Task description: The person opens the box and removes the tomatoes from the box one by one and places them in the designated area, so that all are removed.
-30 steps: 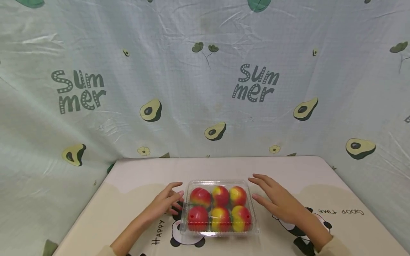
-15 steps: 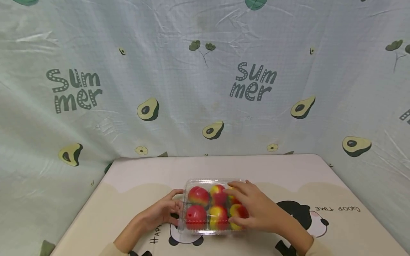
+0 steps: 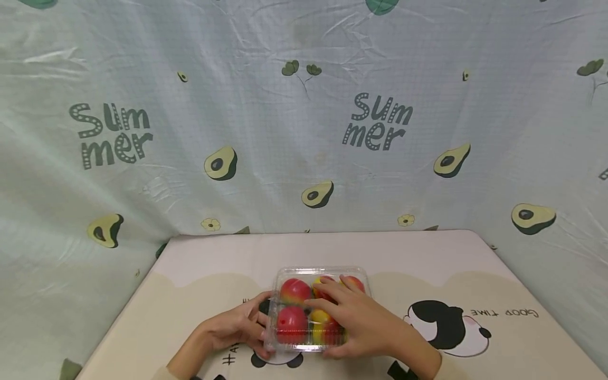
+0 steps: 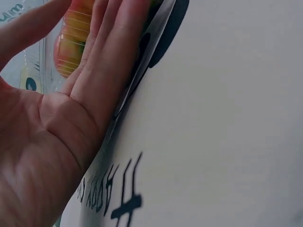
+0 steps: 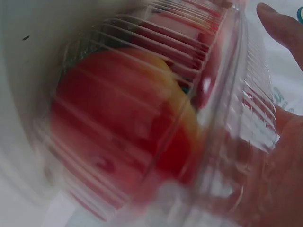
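A clear plastic clamshell box (image 3: 309,271) of red-and-yellow, peach-like fruits (image 3: 292,323) sits on the table. At the box's left side is my left hand (image 3: 233,328); its long fingers lie nearly straight beside the wall in the left wrist view, the thumb raised apart. My right hand (image 3: 363,323) spreads over the lid's right half, its thumb near the front edge. It covers some of the fruits. The right wrist view shows the ribbed box wall (image 5: 222,109) close up, with a fruit (image 5: 123,113) behind it and the right hand beyond; firm contact is hard to tell.
Panda figures (image 3: 448,327) and lettering are printed on the pale table cover (image 3: 214,253). Behind the table's far edge hangs a curtain (image 3: 266,132) with avocado prints.
My right hand has come in from the right and moved left over the lid. The left hand has shifted slightly down along the box's left side. The box has barely moved.
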`<state>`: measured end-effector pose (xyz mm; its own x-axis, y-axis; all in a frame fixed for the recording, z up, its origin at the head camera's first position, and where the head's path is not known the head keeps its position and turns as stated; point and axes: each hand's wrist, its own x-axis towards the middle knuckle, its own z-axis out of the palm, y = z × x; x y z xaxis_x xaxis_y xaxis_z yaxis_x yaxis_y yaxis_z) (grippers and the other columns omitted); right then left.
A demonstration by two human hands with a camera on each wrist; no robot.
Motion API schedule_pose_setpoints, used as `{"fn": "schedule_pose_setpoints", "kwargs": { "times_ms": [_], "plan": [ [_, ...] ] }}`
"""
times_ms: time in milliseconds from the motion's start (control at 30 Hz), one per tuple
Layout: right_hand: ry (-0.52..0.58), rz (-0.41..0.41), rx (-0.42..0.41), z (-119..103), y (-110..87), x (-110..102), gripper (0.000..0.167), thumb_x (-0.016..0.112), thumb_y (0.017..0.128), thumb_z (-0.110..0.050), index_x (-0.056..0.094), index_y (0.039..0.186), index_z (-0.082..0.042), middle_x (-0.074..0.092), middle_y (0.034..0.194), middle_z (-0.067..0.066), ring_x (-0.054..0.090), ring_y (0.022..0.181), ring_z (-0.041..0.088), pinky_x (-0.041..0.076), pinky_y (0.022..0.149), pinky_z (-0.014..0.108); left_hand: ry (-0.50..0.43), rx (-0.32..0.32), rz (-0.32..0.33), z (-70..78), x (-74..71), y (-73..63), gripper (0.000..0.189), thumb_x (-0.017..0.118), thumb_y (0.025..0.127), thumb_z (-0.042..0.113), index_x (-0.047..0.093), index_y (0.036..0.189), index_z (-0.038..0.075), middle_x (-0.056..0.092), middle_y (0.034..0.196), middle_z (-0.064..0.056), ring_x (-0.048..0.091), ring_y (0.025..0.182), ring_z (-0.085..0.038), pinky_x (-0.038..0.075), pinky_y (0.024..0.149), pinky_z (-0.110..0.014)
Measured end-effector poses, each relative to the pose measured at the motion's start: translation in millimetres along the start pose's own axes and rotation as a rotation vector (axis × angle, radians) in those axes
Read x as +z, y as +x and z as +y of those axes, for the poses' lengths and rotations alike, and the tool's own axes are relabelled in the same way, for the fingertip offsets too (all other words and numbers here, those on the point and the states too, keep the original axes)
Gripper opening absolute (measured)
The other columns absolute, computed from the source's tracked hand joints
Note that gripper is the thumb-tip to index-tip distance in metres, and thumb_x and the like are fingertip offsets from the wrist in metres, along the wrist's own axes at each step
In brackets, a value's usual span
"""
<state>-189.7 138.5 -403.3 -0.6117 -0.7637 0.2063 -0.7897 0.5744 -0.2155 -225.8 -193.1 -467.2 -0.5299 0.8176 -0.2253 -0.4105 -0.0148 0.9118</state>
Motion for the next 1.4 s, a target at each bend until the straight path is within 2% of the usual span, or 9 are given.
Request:
{"fn": "schedule_pose_setpoints", "kwargs": {
  "times_ms": [167,333,600,733,933,1100,1200,1400],
  "plan": [
    [-0.028,-0.024,0.009,0,2.7,4,0.087,0.081,0.077,-0.061,0.044,0.153,-0.041,0.042,0.163,0.000,0.035,0.154,0.026,0.028,0.122,0.065,-0.005,0.011,0.009,0.6,2.3,1.4,0.107,0.064,0.090,0.001,-0.013,0.163,0.014,0.073,0.116,-0.011,0.075,0.093,-0.022,0.063,0.084,-0.042],
    [-0.037,-0.028,0.017,1,4.6,7,0.085,0.080,0.076,-0.057,0.046,0.152,-0.038,0.040,0.164,-0.001,0.035,0.153,0.023,0.026,0.122,0.064,-0.012,0.012,0.011,0.1,1.5,0.8,0.112,0.066,0.088,0.000,-0.016,0.163,0.015,0.072,0.116,-0.012,0.077,0.088,-0.021,0.063,0.082,-0.041],
    [-0.053,-0.014,-0.005,2,5.4,9,0.076,0.076,0.080,-0.056,0.050,0.149,-0.037,0.041,0.163,0.000,0.039,0.150,0.021,0.029,0.121,0.063,-0.057,0.058,-0.082,-4.1,-2.2,-1.2,0.115,0.064,0.090,-0.002,-0.023,0.161,0.016,0.068,0.122,-0.014,0.077,0.094,-0.023,0.063,0.082,-0.041],
    [-0.034,-0.026,0.001,2,5.7,9,0.072,0.075,0.082,-0.056,0.051,0.148,-0.038,0.041,0.163,-0.001,0.040,0.150,0.020,0.030,0.121,0.064,-0.075,0.073,-0.111,-4.9,-2.4,-3.7,0.112,0.063,0.093,-0.001,-0.023,0.162,0.018,0.069,0.117,-0.011,0.077,0.095,-0.023,0.063,0.083,-0.041],
    [-0.042,-0.037,0.004,1,5.8,12,0.069,0.072,0.084,-0.054,0.052,0.148,-0.037,0.041,0.164,-0.001,0.041,0.150,0.023,0.031,0.120,0.064,-0.082,0.050,-0.061,-5.9,-0.6,-4.1,0.110,0.065,0.093,-0.001,-0.015,0.164,0.021,0.071,0.104,-0.005,0.077,0.089,-0.020,0.063,0.084,-0.041],
    [-0.025,-0.049,0.021,1,5.3,14,0.069,0.071,0.084,-0.054,0.051,0.148,-0.038,0.039,0.165,-0.002,0.039,0.151,0.022,0.029,0.121,0.065,-0.063,0.083,-0.068,-10.2,-1.3,-1.7,0.113,0.068,0.091,-0.004,-0.014,0.165,0.020,0.071,0.100,-0.005,0.077,0.087,-0.018,0.063,0.082,-0.040],
    [-0.016,-0.053,0.034,2,4.7,15,0.069,0.070,0.083,-0.054,0.051,0.148,-0.039,0.038,0.166,-0.003,0.038,0.152,0.021,0.029,0.121,0.065,-0.065,0.083,-0.070,-10.1,-0.7,-0.3,0.114,0.069,0.091,-0.005,-0.015,0.164,0.019,0.071,0.101,-0.005,0.077,0.087,-0.018,0.063,0.082,-0.040],
    [-0.001,-0.060,0.043,2,3.9,15,0.071,0.072,0.082,-0.056,0.051,0.148,-0.040,0.036,0.167,-0.004,0.038,0.152,0.021,0.029,0.121,0.065,-0.072,0.037,-0.056,-4.1,4.0,-0.6,0.116,0.069,0.090,-0.004,-0.016,0.165,0.020,0.069,0.114,-0.009,0.074,0.092,-0.017,0.062,0.085,-0.041]
  ]
}}
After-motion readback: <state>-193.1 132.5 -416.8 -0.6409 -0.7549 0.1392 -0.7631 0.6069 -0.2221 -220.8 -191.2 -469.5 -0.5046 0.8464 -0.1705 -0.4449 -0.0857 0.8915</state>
